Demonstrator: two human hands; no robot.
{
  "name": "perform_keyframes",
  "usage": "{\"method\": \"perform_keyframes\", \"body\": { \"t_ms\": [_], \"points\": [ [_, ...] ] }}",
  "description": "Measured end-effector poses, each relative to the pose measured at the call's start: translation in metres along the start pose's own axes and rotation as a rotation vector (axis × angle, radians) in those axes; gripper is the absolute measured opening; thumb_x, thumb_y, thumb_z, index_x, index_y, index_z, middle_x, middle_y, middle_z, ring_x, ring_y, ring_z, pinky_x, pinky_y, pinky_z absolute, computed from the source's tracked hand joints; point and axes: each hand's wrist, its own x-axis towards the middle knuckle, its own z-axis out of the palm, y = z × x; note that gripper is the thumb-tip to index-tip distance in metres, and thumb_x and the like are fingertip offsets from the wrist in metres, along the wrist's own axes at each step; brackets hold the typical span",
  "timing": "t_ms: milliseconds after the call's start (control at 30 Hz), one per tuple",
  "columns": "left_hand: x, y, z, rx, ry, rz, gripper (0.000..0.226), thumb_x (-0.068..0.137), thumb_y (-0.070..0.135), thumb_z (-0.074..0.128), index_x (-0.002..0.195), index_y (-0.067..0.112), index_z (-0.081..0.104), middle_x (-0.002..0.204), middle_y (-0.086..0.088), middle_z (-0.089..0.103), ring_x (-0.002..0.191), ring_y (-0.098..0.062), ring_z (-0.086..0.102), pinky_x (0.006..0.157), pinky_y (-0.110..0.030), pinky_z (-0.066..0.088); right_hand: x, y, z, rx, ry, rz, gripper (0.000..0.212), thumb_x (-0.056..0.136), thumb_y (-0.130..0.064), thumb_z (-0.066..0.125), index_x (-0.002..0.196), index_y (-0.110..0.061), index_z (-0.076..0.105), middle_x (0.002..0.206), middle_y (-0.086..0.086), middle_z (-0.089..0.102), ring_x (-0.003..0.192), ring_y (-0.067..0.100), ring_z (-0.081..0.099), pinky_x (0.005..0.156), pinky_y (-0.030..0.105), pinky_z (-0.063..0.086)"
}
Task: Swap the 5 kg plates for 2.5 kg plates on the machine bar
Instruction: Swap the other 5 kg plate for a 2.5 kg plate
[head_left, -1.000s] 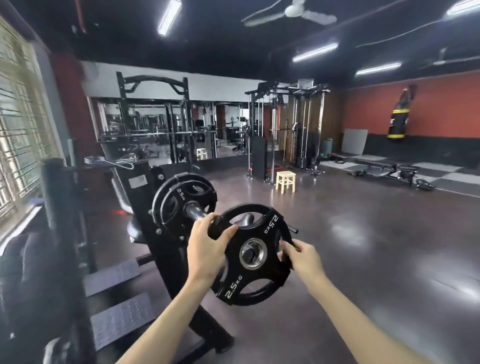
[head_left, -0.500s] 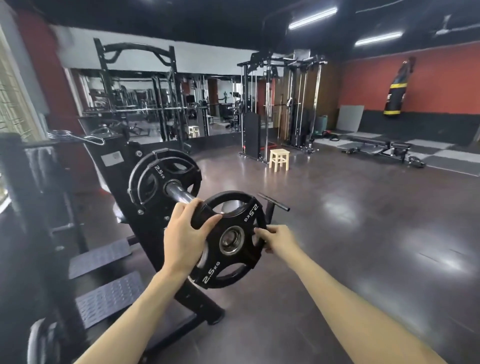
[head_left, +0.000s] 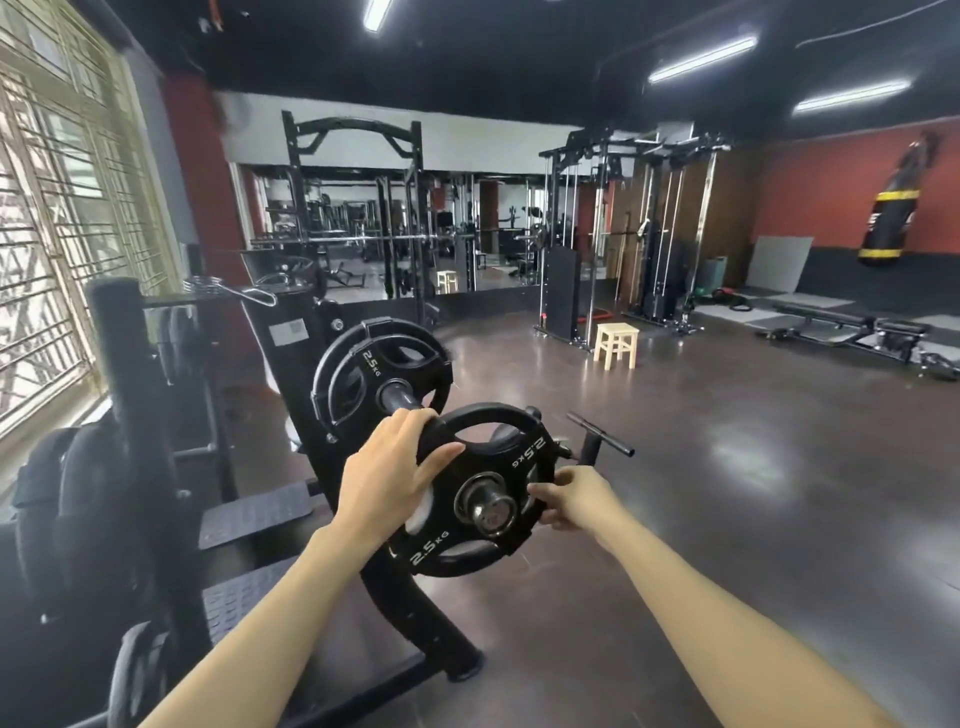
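1. My left hand (head_left: 390, 474) grips the upper left rim of the near 2.5 kg plate (head_left: 480, 493) — fingers curled over the edge, thumb laid across the face beside a cut-out.
2. My right hand (head_left: 574, 500) holds the same plate at its right edge, fingers hooked into a grip slot and closed on the rim.
3. The plate sits on the near end of the machine bar (head_left: 400, 401); the bar's metal tip (head_left: 487, 512) shows through the centre hole, so the plate is threaded on but stands well short of the far plate.
4. A second 2.5 kg plate (head_left: 358, 384) is already seated further along the bar, against the black machine frame (head_left: 291, 343), to the left and far side of the one I hold.
5. A bare stretch of bar shows between the two plates.
6. Just right of the held plate a short black T-handle (head_left: 597, 441) stands up from the machine.
7. Near left are padded rollers (head_left: 117, 332) and grey textured footplates (head_left: 254, 512).
8. Far off — a small wooden stool (head_left: 616, 344) on the dark floor, a cable station (head_left: 639, 234) behind it, and a punching bag (head_left: 891, 208) hanging on the red wall to the right.
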Motion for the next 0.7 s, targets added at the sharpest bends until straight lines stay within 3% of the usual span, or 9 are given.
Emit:
{"method": "perform_keyframes", "body": {
  "t_ms": [133,200,333,500,567,700],
  "points": [
    [0.014,-0.020,0.004,0.058,-0.019,-0.018,0.063,0.088,0.071,0.035,0.121,0.021,0.055,0.116,0.007,0.054,0.109,-0.015,0.050,0.076,-0.030,0.042,0.022,-0.013,0.004,-0.061,-0.045,-0.029,0.020,0.083,-0.025,0.080,0.075,-0.018,0.064,0.078,0.009,0.075,0.056,0.022,0.068,0.055,0.030,0.051],
    [0.022,-0.033,0.009,0.073,0.020,-0.019,0.065,0.089,0.071,0.040,0.129,0.022,0.053,0.127,0.003,0.055,0.117,-0.020,0.050,0.087,-0.036,0.047,0.034,-0.020,0.007,-0.126,-0.042,-0.046,0.021,0.082,-0.032,0.081,0.075,-0.018,0.066,0.077,0.007,0.075,0.061,0.025,0.071,0.054,0.031,0.053],
    [0.040,-0.053,0.017,0.081,0.057,-0.051,0.082,0.087,0.073,0.042,0.152,0.024,0.033,0.153,0.000,0.037,0.140,-0.021,0.033,0.110,-0.045,0.037,0.058,-0.038,0.014,-0.317,-0.076,-0.055,0.028,0.078,-0.045,0.080,0.079,-0.018,0.070,0.075,0.005,0.073,0.065,0.023,0.067,0.069,0.038,0.060],
    [0.065,-0.081,0.031,0.094,0.111,-0.056,0.090,0.086,0.079,0.037,0.154,0.020,0.028,0.157,-0.006,0.031,0.144,-0.027,0.030,0.113,-0.048,0.035,0.093,-0.056,0.025,-0.436,-0.206,-0.073,0.029,0.081,-0.045,0.079,0.092,-0.019,0.075,0.083,0.003,0.079,0.082,0.024,0.076,0.086,0.043,0.061],
    [0.075,-0.092,0.037,0.091,0.140,-0.051,0.089,0.086,0.077,0.037,0.153,0.019,0.030,0.156,-0.007,0.033,0.142,-0.028,0.032,0.113,-0.048,0.035,0.105,-0.064,0.029,-0.434,-0.265,-0.082,0.019,0.085,-0.039,0.078,0.086,-0.021,0.074,0.082,0.003,0.080,0.075,0.018,0.076,0.083,0.038,0.060],
    [0.091,-0.112,0.046,0.089,0.185,-0.070,0.086,0.086,0.075,0.040,0.151,0.019,0.032,0.156,-0.008,0.034,0.142,-0.029,0.033,0.113,-0.049,0.036,0.132,-0.078,0.040,-0.466,-0.287,-0.091,0.015,0.087,-0.028,0.077,0.078,-0.019,0.069,0.066,-0.001,0.075,0.061,0.016,0.072,0.058,0.020,0.056]
  ]
}}
